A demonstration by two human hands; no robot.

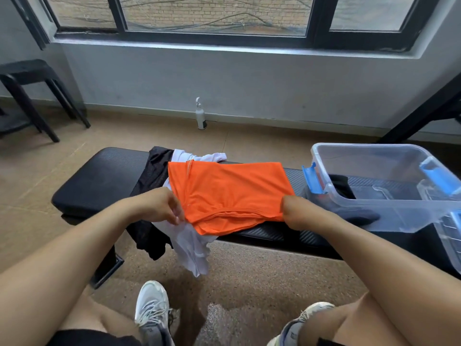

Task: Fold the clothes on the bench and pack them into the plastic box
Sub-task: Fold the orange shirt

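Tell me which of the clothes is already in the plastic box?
The black garment inside the clear plastic box. The orange shirt, white garment and other black garment lie on the bench.

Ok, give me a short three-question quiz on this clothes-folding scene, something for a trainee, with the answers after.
1. True or false: both hands grip the orange garment.
2. Which garment hangs off the bench's near edge? A) white garment B) a green towel C) a red scarf
3. What dark item already lies in the plastic box?

Key: 1. True: left hand and right hand hold its near edge. 2. A. 3. A folded black garment.
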